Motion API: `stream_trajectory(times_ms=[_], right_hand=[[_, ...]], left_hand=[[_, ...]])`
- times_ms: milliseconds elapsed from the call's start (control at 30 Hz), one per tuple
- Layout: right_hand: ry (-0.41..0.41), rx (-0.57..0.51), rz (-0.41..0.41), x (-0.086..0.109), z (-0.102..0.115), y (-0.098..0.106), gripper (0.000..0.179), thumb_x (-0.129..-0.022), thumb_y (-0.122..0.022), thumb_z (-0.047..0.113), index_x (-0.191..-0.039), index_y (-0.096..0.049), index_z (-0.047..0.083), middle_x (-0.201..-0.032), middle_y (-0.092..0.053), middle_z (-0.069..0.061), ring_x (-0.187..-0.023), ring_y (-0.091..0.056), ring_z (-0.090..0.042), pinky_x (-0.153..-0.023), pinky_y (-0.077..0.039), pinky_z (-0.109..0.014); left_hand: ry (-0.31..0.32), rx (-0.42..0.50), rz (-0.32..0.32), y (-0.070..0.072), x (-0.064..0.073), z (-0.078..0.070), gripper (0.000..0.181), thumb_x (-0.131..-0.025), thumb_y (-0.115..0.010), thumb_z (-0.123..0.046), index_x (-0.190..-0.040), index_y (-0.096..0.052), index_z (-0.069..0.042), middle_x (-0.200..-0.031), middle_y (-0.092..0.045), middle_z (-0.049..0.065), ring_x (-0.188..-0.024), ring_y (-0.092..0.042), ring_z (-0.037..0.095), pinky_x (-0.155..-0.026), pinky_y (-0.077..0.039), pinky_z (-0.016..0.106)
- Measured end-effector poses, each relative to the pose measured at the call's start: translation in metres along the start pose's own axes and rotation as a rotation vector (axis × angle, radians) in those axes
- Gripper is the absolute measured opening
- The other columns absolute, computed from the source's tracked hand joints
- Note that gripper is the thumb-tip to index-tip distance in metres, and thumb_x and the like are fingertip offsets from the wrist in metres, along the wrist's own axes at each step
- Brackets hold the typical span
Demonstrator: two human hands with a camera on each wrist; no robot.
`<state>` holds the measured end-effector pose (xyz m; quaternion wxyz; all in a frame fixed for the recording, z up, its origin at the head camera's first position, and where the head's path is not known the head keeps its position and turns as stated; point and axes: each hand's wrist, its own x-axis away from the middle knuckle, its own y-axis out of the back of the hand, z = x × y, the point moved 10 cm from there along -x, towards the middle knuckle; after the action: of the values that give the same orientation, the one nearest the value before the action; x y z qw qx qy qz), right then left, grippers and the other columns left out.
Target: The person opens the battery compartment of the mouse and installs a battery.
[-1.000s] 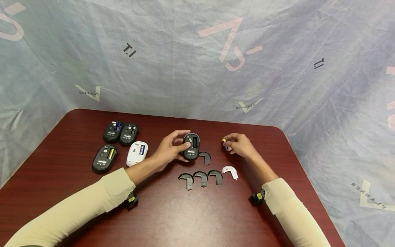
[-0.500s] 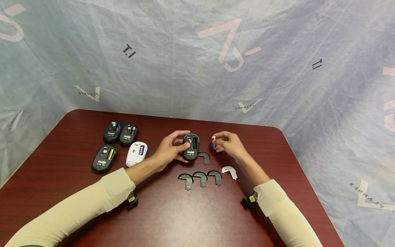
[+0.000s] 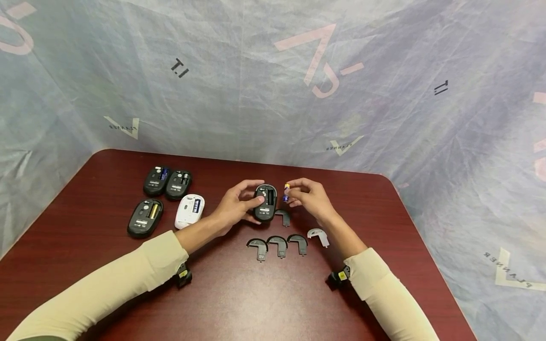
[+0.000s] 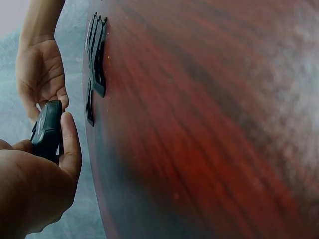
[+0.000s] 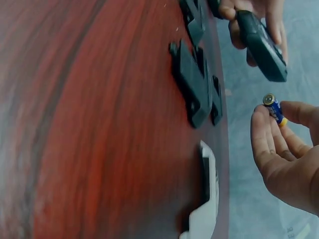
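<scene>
My left hand [image 3: 232,206] grips a black computer mouse [image 3: 265,208], its underside turned up and the battery slot bare. In the left wrist view the thumb and fingers clasp the mouse [image 4: 48,130] by its sides. Just to the right, my right hand [image 3: 313,196] pinches a blue and yellow battery [image 3: 286,192] between thumb and fingers, a short gap away from the mouse. The right wrist view shows the battery [image 5: 273,108] with one end facing the camera. A black battery cover [image 3: 283,218] lies on the table just below the hands.
Several more black covers [image 3: 277,246] and a white cover [image 3: 318,236] lie in a row nearer the front. At the left are a white mouse [image 3: 183,218] and several black mice [image 3: 145,227], upside down with batteries in their slots. A cloth backdrop [image 3: 239,94] hangs behind the table [image 3: 256,303].
My right hand has carried the battery leftward, close to the mouse, and the battery now stands more upright. The left hand and its mouse have stayed in place.
</scene>
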<state>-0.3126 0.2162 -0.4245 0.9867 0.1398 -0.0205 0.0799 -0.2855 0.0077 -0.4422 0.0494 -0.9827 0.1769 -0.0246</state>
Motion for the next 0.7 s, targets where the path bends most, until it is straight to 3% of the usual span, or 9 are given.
stream_trajectory(times_ms=[200,433,700], right_hand=[[0.018,-0.078,-0.02,-0.002,0.009,-0.004,0.033,-0.105,-0.076,0.006,-0.136,-0.072,-0.005,-0.104,-0.08,-0.004,-0.085,-0.077,-0.017,-0.08,-0.071,-0.03],[0.024,-0.218,-0.025,-0.005,0.013,-0.009,0.031,-0.105,-0.076,0.003,-0.133,-0.071,-0.008,-0.1,-0.079,-0.001,-0.083,-0.077,-0.014,-0.078,-0.071,-0.029],[0.045,-0.24,0.002,-0.004,0.018,-0.016,0.033,-0.105,-0.077,0.003,-0.136,-0.071,-0.008,-0.101,-0.081,0.001,-0.084,-0.079,-0.013,-0.079,-0.07,-0.027]], left_hand=[[0.001,0.005,0.005,-0.001,-0.001,0.0,0.057,-0.112,-0.068,-0.002,-0.166,-0.05,-0.004,-0.147,-0.065,0.035,-0.089,-0.08,0.025,-0.069,-0.074,0.047],[0.011,0.004,0.008,-0.002,-0.001,0.001,0.057,-0.112,-0.068,-0.002,-0.166,-0.05,-0.004,-0.147,-0.065,0.036,-0.089,-0.08,0.025,-0.07,-0.074,0.046],[0.023,0.006,0.013,-0.004,-0.002,0.003,0.058,-0.112,-0.068,-0.003,-0.167,-0.049,-0.004,-0.15,-0.064,0.036,-0.088,-0.08,0.026,-0.07,-0.074,0.045]])
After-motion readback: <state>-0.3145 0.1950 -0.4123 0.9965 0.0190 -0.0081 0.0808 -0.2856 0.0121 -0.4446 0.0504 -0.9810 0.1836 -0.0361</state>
